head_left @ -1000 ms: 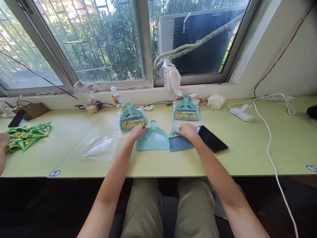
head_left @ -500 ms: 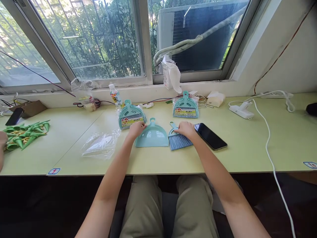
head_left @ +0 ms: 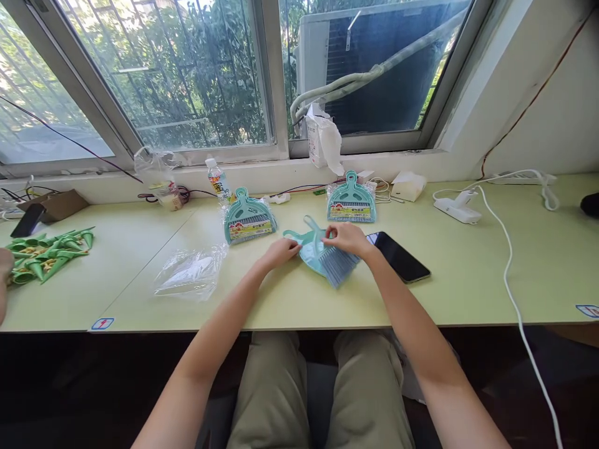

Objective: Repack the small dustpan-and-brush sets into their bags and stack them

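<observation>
My left hand (head_left: 282,251) is closed on the left edge of a light teal dustpan (head_left: 309,256), which is turned at an angle above the table. My right hand (head_left: 345,238) grips a small hand brush (head_left: 339,264) with blue-grey bristles by its teal body. The brush lies across the front of the dustpan and hides much of its right side. Behind my hands stand two wrapped dustpan-and-brush sets with yellow labels, a left set (head_left: 249,219) and a right set (head_left: 350,201).
A black phone (head_left: 402,257) lies right of my right hand. Clear plastic wrapping (head_left: 191,273) is on the left. Farther off are a bottle (head_left: 218,179), green cone-shaped pieces (head_left: 51,254) with another person's hand (head_left: 4,274) beside them, and a white power strip (head_left: 456,210).
The dustpan has been turned and shifted right by my left hand. My right hand has brought the brush left, from beside the dustpan to in front of it.
</observation>
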{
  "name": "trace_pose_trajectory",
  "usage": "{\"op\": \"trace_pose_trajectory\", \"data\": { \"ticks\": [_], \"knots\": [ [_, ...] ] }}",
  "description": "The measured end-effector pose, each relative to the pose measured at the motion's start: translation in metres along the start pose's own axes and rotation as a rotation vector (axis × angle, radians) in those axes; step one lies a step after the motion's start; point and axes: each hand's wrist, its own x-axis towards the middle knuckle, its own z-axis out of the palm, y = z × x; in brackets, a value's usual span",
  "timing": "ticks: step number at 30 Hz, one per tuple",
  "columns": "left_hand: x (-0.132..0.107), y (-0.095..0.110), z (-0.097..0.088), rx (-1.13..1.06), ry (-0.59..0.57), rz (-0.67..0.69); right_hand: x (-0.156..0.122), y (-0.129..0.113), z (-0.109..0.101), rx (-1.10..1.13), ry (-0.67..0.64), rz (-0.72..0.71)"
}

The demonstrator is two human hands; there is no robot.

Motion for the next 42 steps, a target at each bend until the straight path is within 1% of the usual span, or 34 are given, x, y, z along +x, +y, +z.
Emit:
{"op": "trace_pose_trajectory", "data": {
  "ticks": [3,6,7,8,10,11,12,13,17,20,23,25,28,32,36,40,42],
  "knots": [
    [0.002,0.009,0.012,0.041,0.003,0.095,-0.002,-0.011,0.011,-0.105,-0.089,-0.066],
    [0.002,0.007,0.009,0.070,0.000,0.135,-0.002,-0.010,0.014,-0.152,-0.122,-0.060],
    [0.001,0.005,0.005,0.073,0.034,0.130,-0.001,-0.009,0.013,-0.156,-0.124,-0.052],
    [0.000,0.002,0.000,0.081,0.093,0.124,-0.001,-0.007,0.013,-0.157,-0.126,-0.045],
    [-0.001,-0.004,-0.008,0.145,0.253,0.140,0.000,-0.006,0.013,-0.153,-0.137,-0.046],
    [-0.002,-0.007,-0.011,0.201,0.325,0.170,0.000,-0.006,0.014,-0.151,-0.143,-0.055],
    [-0.002,-0.009,-0.012,0.268,0.371,0.209,0.000,-0.006,0.016,-0.150,-0.148,-0.066],
    [-0.002,-0.011,-0.012,0.336,0.385,0.252,0.000,-0.007,0.018,-0.149,-0.149,-0.074],
    [0.002,-0.015,0.000,0.539,0.298,0.365,0.000,-0.007,0.026,-0.146,-0.131,-0.073],
    [0.006,-0.017,0.009,0.595,0.252,0.417,0.002,-0.005,0.028,-0.112,-0.139,-0.072],
    [0.008,-0.016,0.013,0.643,0.233,0.448,0.003,-0.004,0.029,-0.072,-0.155,-0.072],
    [0.009,-0.013,0.015,0.678,0.228,0.437,0.003,-0.004,0.030,-0.056,-0.157,-0.073],
    [0.012,-0.008,0.020,0.715,0.231,0.383,0.004,-0.006,0.033,-0.052,-0.145,-0.070],
    [0.016,-0.007,0.025,0.713,0.218,0.352,0.005,-0.010,0.037,-0.045,-0.142,-0.044],
    [0.014,-0.007,0.025,0.732,0.185,0.331,0.006,-0.012,0.038,-0.016,-0.150,-0.046],
    [0.012,-0.008,0.023,0.748,0.124,0.330,0.005,-0.015,0.040,-0.049,-0.154,-0.043],
    [0.012,-0.009,0.023,0.738,0.128,0.343,0.004,-0.017,0.041,-0.068,-0.146,-0.029]
  ]
}}
